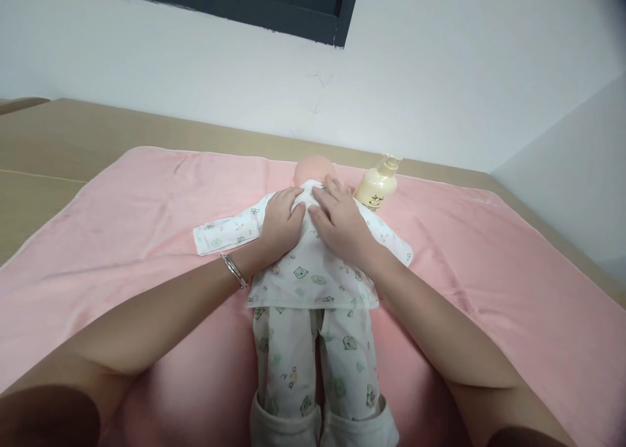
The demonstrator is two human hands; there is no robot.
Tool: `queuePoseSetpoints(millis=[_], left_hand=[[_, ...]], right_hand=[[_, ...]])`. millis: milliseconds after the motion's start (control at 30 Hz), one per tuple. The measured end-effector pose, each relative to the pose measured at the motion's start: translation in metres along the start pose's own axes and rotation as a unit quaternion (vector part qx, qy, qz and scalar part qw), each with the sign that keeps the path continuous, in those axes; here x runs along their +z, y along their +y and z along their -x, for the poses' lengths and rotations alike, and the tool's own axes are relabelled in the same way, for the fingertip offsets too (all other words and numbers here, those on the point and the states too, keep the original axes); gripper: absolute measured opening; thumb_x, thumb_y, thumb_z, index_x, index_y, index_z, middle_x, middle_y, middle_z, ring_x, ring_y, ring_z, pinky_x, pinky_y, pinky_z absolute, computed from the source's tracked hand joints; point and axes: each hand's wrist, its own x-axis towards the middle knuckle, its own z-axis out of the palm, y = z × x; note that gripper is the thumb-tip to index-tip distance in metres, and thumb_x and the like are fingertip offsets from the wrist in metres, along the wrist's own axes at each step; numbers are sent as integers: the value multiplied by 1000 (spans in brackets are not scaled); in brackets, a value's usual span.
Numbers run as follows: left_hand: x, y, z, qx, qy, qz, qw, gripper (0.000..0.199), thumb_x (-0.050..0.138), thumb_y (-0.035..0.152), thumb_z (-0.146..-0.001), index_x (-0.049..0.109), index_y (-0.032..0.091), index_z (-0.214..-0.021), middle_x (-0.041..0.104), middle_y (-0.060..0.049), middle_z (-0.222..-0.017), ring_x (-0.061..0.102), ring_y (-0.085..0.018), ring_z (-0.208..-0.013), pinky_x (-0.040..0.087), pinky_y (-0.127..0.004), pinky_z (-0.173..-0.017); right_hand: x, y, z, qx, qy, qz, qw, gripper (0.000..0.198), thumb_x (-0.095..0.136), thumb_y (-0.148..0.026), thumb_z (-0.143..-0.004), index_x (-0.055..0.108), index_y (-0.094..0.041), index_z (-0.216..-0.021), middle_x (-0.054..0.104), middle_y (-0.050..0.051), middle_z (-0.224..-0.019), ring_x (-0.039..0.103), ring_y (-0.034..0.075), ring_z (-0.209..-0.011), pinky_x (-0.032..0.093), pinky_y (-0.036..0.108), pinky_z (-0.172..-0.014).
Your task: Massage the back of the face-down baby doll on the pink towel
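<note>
A baby doll lies on a pink blanket, its bald head (314, 168) toward the wall. It wears a white printed top (313, 277) and matching trousers (293, 362) with turned-up cuffs. My left hand (283, 222) rests flat on the top's left shoulder area, fingers pointing up toward the neck. On the other side my right hand (340, 219) lies on the upper chest, fingers spread near the collar. Both hands press on the cloth without gripping it. The left sleeve (227, 232) stretches out sideways; the right sleeve (391, 238) angles down past my wrist.
A pale yellow pump bottle (376, 185) stands beside the doll's head on the right. The pink blanket (132, 238) covers most of the wooden table (98, 124). Behind it rises a white wall (415, 75) with a dark frame (274, 10).
</note>
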Motion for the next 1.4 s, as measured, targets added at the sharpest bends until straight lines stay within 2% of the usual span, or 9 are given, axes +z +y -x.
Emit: queuePoseSetpoints(millis=[133,300,733,800,933,1033,1133,1267,1400], left_hand=[[1,-1,0,1,0,-7,1000,40,42,25,-90,64,17,-123,67,-9,-130,58,-26,-125,43,-45,-115],[3,-6,1,31,-6,-28,999,42,38,26,-92,62,15,-124,65,-10,-131,57,-26,-125,42,-45,-114],[-5,0,2,35,-29,-72,996,44,38,29,-95,59,12,-129,62,-13,-137,53,-28,-131,38,-46,-118],[-9,1,3,38,-32,-115,992,44,39,31,-96,58,12,-130,59,-14,-140,48,-32,-137,30,-54,-122],[-16,-2,6,45,-5,-190,981,44,42,37,-98,58,15,-132,53,-18,-147,32,-39,-148,-2,-74,-120],[-18,-5,7,57,3,-197,979,45,41,39,-99,56,18,-135,48,-16,-152,24,-39,-152,-10,-77,-116],[-18,-10,6,89,-31,-185,978,51,39,40,-99,50,15,-142,43,-16,-157,22,-36,-153,2,-69,-123],[-19,-17,2,132,-78,-137,979,55,32,41,-99,52,12,-141,56,-14,-146,47,-29,-139,32,-50,-120],[-19,-18,1,134,-63,-118,982,56,30,44,-99,58,12,-136,63,-13,-138,56,-28,-131,41,-46,-112]], right_hand=[[5,0,2,4,91,-7,996,57,40,-28,-93,41,-17,-149,24,13,-166,13,34,-157,16,66,-123],[16,0,1,34,9,31,999,55,42,-32,-93,47,-17,-147,39,15,-160,31,36,-151,20,68,-121],[16,16,2,25,87,-61,994,49,45,-29,-88,61,-17,-133,54,12,-149,46,27,-144,32,57,-122],[17,27,1,4,127,-64,990,46,45,-28,-88,64,-17,-128,60,12,-143,51,26,-140,36,54,-120],[22,50,-1,16,206,-83,975,46,40,-24,-88,67,-13,-124,65,14,-137,55,25,-136,44,49,-115],[26,59,-1,23,215,-92,972,43,40,-25,-89,71,-17,-118,70,10,-130,62,23,-128,48,48,-112],[27,60,-1,20,217,-104,970,40,42,-26,-88,74,-20,-110,75,7,-121,68,22,-118,52,44,-107],[25,59,-1,21,216,-111,970,39,43,-27,-87,75,-20,-109,76,7,-119,69,22,-115,52,43,-105],[25,60,-1,21,210,-113,971,41,43,-27,-87,75,-19,-110,75,7,-119,69,23,-115,52,44,-105]])
